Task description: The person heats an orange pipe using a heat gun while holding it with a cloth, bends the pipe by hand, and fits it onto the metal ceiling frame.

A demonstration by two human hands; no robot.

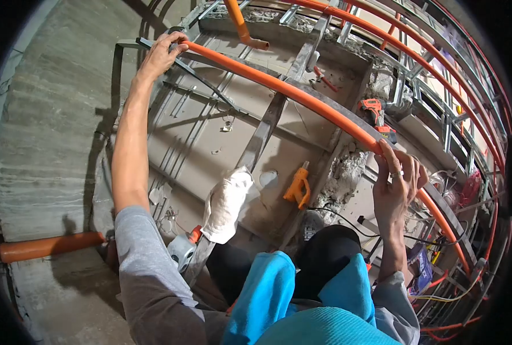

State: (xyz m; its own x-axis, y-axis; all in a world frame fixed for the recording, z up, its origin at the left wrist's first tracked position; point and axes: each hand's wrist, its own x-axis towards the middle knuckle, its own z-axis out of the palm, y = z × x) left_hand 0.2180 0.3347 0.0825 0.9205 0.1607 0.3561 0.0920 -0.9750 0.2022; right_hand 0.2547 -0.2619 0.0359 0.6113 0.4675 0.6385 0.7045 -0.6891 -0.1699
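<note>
A long orange pipe (302, 96) curves from the upper left down to the lower right, along a grey metal bar (356, 118). At the pipe's upper left end my left hand (165, 53) is closed, its fingers and thumb pinching the tip. My right hand (399, 175) has its fingers wrapped around the same pipe farther right, and a ring shows on one finger. Beneath the left hand, a thin metal strip (201, 81) slants down to the right.
An orange-black power drill (375, 115) lies right of centre. Below lie a yellow-orange tool (298, 185), a white wrapped bundle (228, 204) on a beam and a bottle (181, 251). Metal framing and orange pipes (468, 95) crowd the right side. A concrete wall (54, 115) stands left.
</note>
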